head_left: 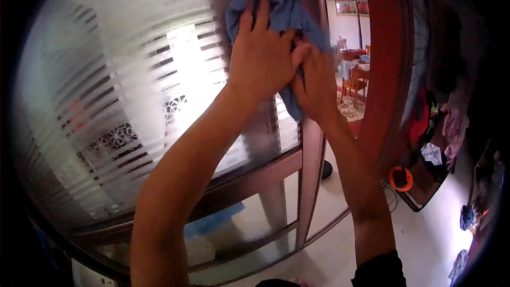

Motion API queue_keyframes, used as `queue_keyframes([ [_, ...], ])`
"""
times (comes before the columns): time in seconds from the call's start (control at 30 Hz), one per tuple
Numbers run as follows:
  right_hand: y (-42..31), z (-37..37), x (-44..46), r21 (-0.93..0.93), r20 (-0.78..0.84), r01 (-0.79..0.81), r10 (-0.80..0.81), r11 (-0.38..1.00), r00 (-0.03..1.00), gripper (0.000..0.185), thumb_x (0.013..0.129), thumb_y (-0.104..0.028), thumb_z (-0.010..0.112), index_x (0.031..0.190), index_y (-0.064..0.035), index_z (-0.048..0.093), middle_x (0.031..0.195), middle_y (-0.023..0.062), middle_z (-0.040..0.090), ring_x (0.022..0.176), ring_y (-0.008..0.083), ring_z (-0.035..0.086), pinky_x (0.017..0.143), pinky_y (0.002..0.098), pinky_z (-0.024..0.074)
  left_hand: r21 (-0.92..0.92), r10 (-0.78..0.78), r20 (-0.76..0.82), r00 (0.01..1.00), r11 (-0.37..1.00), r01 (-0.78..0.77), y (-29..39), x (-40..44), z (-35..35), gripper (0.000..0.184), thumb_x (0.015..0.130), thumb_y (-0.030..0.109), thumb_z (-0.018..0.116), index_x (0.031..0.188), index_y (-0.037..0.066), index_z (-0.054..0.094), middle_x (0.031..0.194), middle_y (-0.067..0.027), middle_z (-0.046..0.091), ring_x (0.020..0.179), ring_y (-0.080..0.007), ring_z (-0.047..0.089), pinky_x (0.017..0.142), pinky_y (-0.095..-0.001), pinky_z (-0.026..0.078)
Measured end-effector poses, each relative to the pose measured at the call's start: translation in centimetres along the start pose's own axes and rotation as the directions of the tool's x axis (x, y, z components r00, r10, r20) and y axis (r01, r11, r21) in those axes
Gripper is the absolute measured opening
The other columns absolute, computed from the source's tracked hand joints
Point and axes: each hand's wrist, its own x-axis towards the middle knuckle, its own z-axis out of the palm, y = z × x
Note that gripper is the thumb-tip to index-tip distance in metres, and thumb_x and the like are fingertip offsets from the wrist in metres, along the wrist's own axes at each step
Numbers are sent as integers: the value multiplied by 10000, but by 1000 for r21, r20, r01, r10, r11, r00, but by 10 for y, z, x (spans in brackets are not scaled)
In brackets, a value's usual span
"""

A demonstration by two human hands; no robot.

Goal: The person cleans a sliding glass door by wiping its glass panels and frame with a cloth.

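Observation:
A blue cloth (287, 8) lies against the brown frame at the edge of a glass panel, near the top centre. My left hand (261, 56) presses on the cloth with its fingers spread and pointing up. Close beside it on the right, my right hand (317, 77) is at the cloth's right part, its fingertips partly hidden by the cloth and the left hand. Part of the cloth hangs down between the two hands. Bright light and slatted reflections show on the glass panel (133, 32).
Right of the frame, a doorway shows a room with a wooden chair (354, 82) and a framed picture (353, 7). An orange ring-shaped object (401, 179) and piled clothes (454, 122) are at the right. Below is the pale floor (329, 255).

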Motion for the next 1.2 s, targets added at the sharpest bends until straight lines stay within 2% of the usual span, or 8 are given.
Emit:
queue_keyframes([
  [0.17,-13,10,-80,47,122,-177,171,983,978,413,867,-249,534,1180,19,534,1292,233,482,1157,449,443,1049,534,283,-173,79,153,985,984,-52,30,-49,4,456,945,473,440,1059,124,710,1189,-179,624,1314,-387,376,1114,-511,191],
  [0.27,-31,6,-126,92,104,-248,239,964,965,321,899,-282,538,1082,-18,532,1084,184,526,998,395,477,908,463,349,-261,152,238,959,961,-88,57,-79,7,451,946,475,445,1093,141,709,1310,-172,556,1319,-360,378,1094,-509,243],
  [0.37,-36,18,-186,52,108,-357,350,933,931,390,905,-285,527,1167,3,551,1263,230,512,1185,435,458,1082,565,246,-311,196,308,931,946,-96,85,-110,8,415,935,444,477,1075,135,715,1356,-153,517,1296,-351,391,1043,-485,301],
  [0.57,-67,41,-237,-136,332,-412,433,901,838,614,908,-360,563,1358,27,404,1344,268,449,1291,439,378,1112,593,177,-355,210,541,814,935,-5,102,-178,3,301,901,303,494,1049,153,709,1381,-159,504,1296,-278,413,949,-380,341],
  [0.67,-113,22,-191,-63,222,-392,396,918,891,623,906,-329,537,1429,-34,369,1452,183,395,1331,386,341,1115,489,213,-372,170,558,812,926,62,109,-202,-17,283,892,285,510,1072,159,689,1371,-162,516,1277,-275,441,903,-361,362],
  [0.7,-116,16,-200,-185,384,-388,430,903,817,661,906,-320,537,1457,-29,315,1495,170,339,1371,380,297,1140,489,173,-371,136,536,833,925,88,109,-207,-23,279,888,281,515,1075,160,683,1365,-163,522,1272,-275,449,889,-359,366],
  [1.03,-184,55,-239,123,585,-145,46,982,810,704,866,-473,556,1416,-61,400,1420,193,416,1320,398,357,1081,592,200,-281,-211,456,865,888,365,67,-346,-71,185,817,284,581,926,181,690,1306,-110,566,1216,-223,511,840,-333,388],
  [1.2,-257,84,-238,230,481,-10,-105,973,871,635,856,-452,577,1366,-91,463,1381,185,452,1274,400,395,1041,603,240,-146,-312,421,851,903,404,19,-416,-115,266,755,304,628,991,207,702,1264,-77,572,1208,-238,512,875,-366,399],
])
